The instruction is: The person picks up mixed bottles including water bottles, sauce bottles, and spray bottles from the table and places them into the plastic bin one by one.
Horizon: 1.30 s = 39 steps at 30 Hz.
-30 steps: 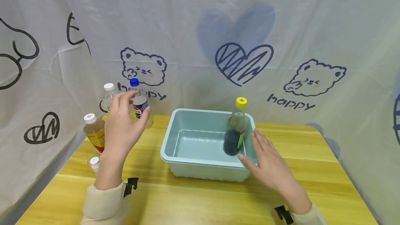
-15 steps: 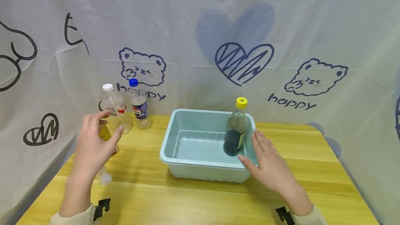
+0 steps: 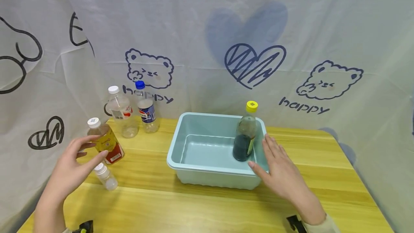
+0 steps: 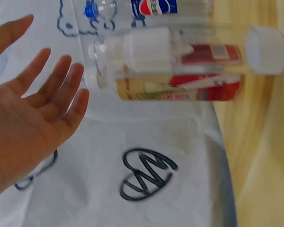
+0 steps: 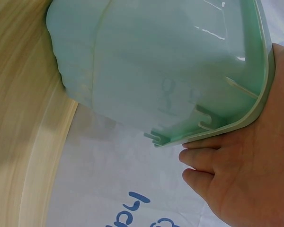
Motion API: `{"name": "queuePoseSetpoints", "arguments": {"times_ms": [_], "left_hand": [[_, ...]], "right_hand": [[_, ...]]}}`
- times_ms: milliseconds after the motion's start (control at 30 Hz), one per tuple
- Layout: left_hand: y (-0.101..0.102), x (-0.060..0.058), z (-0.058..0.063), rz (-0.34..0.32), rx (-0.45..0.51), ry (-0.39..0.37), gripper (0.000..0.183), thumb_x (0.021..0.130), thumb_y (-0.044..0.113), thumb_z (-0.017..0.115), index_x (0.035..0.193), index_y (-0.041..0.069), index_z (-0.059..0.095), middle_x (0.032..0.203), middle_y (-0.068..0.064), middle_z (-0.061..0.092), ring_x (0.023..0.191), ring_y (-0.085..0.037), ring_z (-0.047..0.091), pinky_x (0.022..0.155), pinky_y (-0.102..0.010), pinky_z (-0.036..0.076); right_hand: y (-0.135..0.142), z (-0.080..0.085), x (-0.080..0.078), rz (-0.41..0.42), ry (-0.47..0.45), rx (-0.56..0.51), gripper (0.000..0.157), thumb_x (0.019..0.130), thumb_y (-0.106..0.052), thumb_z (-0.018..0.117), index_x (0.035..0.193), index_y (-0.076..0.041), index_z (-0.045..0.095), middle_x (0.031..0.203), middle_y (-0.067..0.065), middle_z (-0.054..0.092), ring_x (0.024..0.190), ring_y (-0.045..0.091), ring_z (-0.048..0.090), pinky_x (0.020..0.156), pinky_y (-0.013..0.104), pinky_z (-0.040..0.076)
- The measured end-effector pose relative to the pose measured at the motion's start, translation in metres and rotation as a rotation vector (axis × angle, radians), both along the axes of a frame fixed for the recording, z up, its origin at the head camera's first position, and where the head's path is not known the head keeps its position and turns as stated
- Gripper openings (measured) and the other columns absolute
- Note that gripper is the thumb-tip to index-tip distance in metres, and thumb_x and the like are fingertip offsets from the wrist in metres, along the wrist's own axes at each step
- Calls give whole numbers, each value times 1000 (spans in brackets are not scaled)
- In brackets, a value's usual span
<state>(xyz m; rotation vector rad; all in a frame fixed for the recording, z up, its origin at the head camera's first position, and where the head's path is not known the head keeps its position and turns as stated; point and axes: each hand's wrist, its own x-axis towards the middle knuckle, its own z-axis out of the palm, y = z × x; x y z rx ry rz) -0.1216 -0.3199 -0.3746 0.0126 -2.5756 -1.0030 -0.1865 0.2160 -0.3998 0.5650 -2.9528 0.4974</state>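
Note:
My left hand (image 3: 69, 166) hovers at the left with spread, slightly bent fingers and nothing between them. Just beyond its fingertips stand a bottle with a yellow and red label (image 3: 108, 143) and a small clear bottle with a white cap (image 3: 106, 177). In the left wrist view the small clear bottle (image 4: 149, 49) overlaps the labelled one. My right hand (image 3: 284, 175) rests at the right rim of a light blue tub (image 3: 211, 170), its fingers straight. A dark-liquid bottle with a yellow cap (image 3: 245, 134) stands inside the tub's right end.
Behind the labelled bottle stand a larger clear bottle with a white cap (image 3: 121, 114) and a Pepsi bottle with a blue cap (image 3: 147, 112). The wooden table (image 3: 181, 208) meets a printed white cloth (image 3: 194, 46) at the back and sides.
My left hand has moved left and toward me, from before the Pepsi bottle to beside the small clear bottle, uncovering the bottles behind. My right hand stays at the tub's rim.

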Motion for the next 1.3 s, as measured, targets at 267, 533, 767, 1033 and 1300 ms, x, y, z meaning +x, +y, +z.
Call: {"name": "queuePoseSetpoints", "arguments": {"times_ms": [267, 533, 767, 1033, 1300], "left_hand": [[-26, 7, -20, -96, 165, -105, 61, 99, 17, 73, 152, 4, 45, 131, 25, 53, 113, 16, 48, 84, -5, 45], [-37, 5, -35, -197, 258, -166, 56, 98, 7, 72, 147, 0, 47, 127, 28, 57, 111, 13, 58, 82, -16, 57], [-38, 3, -43, -177, 221, -212, 48, 98, 14, 74, 140, 0, 54, 123, 29, 60, 108, 15, 56, 79, -20, 58], [-40, 5, -48, -159, 206, -270, 43, 99, 19, 73, 135, 1, 57, 121, 29, 59, 107, 17, 54, 79, -19, 56], [-41, 4, -50, -173, 212, -249, 42, 100, 17, 72, 135, 0, 57, 119, 20, 63, 107, 15, 56, 79, -18, 56]], "right_hand": [[1, 1, 2, -2, -3, -3, 96, 104, -67, 41, 161, 7, 22, 172, 20, 9, 158, 41, 13, 127, 58, 16], [1, 1, 1, -3, 8, 1, 95, 104, -67, 41, 161, 7, 22, 172, 20, 9, 158, 42, 14, 127, 58, 17], [0, 2, 1, -13, -18, -2, 97, 103, -69, 41, 162, 7, 21, 172, 21, 10, 157, 42, 15, 127, 59, 17], [-1, 2, 1, -6, -6, -1, 96, 103, -68, 42, 161, 7, 22, 172, 22, 12, 157, 42, 16, 127, 59, 17], [-1, 1, 1, -2, 1, 2, 96, 104, -67, 42, 161, 7, 22, 172, 21, 10, 157, 42, 16, 127, 59, 18]]}}
